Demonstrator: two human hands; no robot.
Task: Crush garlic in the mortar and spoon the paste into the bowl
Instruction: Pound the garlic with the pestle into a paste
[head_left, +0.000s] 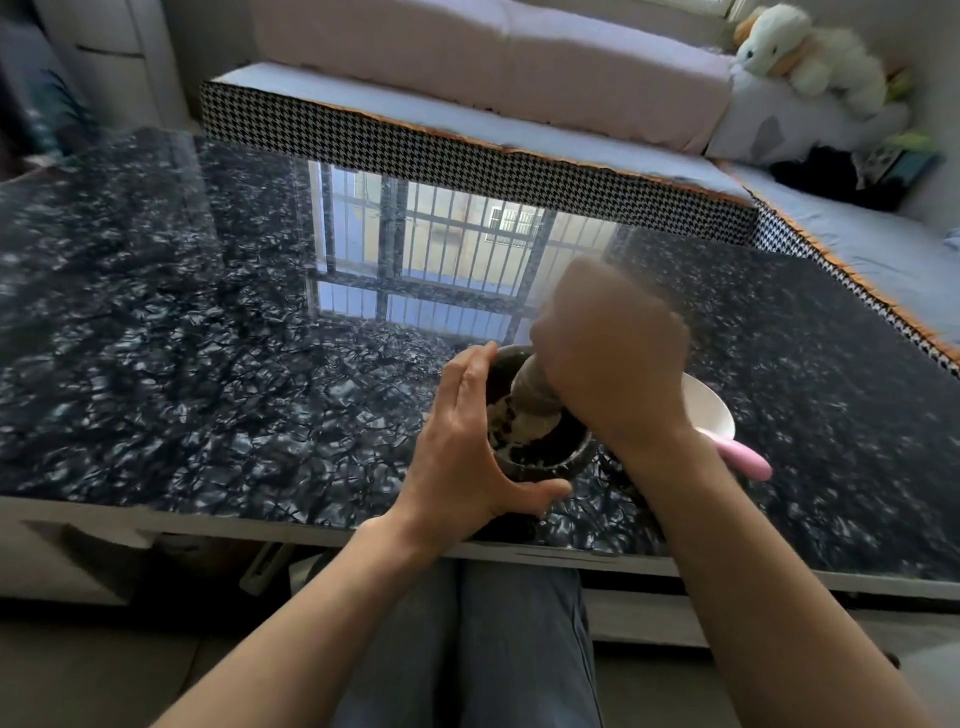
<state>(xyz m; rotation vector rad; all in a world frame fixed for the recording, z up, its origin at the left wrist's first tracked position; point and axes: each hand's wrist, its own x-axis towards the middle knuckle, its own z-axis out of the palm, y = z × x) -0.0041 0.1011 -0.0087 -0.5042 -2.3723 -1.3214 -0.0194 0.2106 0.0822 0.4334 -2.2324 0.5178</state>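
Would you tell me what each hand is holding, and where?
Left hand grips the mortar round its outer wall; right hand grips the pestle by its upper end.

One mortar (561, 457), one pestle (535, 387), one bowl (709, 402), one spoon (740, 457), two hands (462, 441) (613, 353), one plush toy (800, 52).

Daylight from a window glares off the glossy table (208, 338); the right hand (613, 358) is motion-blurred; edges bend with wide-angle distortion.

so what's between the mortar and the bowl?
In the head view, the right hand and wrist, gripping the pestle, cover the stretch between the mortar and the bowl. Whether they touch can't be told.
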